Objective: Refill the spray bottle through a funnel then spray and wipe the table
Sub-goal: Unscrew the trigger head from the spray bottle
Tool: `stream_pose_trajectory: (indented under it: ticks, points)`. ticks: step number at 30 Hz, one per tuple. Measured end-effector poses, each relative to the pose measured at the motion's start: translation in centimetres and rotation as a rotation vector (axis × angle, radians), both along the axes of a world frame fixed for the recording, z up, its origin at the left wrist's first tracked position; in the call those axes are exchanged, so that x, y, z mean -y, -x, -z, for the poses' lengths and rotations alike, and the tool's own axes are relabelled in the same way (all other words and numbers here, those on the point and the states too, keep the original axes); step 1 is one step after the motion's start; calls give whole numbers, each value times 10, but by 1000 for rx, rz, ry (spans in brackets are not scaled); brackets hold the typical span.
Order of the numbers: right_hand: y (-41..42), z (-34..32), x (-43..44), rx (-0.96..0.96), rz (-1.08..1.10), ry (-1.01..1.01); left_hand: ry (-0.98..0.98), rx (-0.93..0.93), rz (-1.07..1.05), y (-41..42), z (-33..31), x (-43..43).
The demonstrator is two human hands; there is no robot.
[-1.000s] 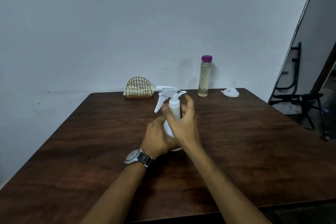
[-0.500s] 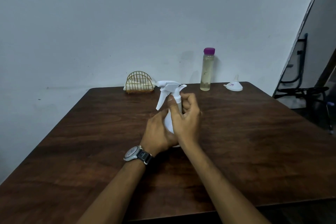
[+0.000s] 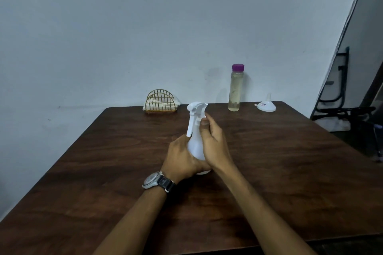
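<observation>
A white spray bottle stands upright in the middle of the dark wooden table. My left hand wraps around its lower body. My right hand grips the neck just under the white trigger head, thumb pressed on the collar. A clear bottle with a purple cap, holding pale yellowish liquid, stands at the table's far edge. A small white funnel lies mouth-down to its right.
A gold wire holder with folded white cloths sits at the far edge, left of the spray bottle. A pale wall runs behind the table. A dark metal chair frame stands beyond the right corner.
The trigger head has turned: its nozzle pointed right before and now faces more toward me. My right hand shifted its grip around the neck. The camera view has tilted slightly.
</observation>
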State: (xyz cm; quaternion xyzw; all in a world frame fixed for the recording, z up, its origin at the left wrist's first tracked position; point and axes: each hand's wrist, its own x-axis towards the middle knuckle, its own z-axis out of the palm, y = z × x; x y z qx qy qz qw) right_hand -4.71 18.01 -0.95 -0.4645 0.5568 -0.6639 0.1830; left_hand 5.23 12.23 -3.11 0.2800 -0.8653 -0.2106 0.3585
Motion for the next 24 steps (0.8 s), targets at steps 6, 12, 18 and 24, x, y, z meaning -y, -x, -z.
stream_pose_trajectory:
  ticks: [6, 12, 18, 24]
  points:
    - [-6, 5, -1, -4, 73, 74, -33, -78, 34, -2, 4, 3]
    - [-16, 4, 3, -30, 225, 79, -66, -63, -7, 0, 8, 6]
    - [-15, 3, 7, 29, 236, 31, -35, -4, -40, 2, 9, 8]
    - [-15, 0, 0, 90, 133, 122, 16, -12, -40, 3, 8, 7]
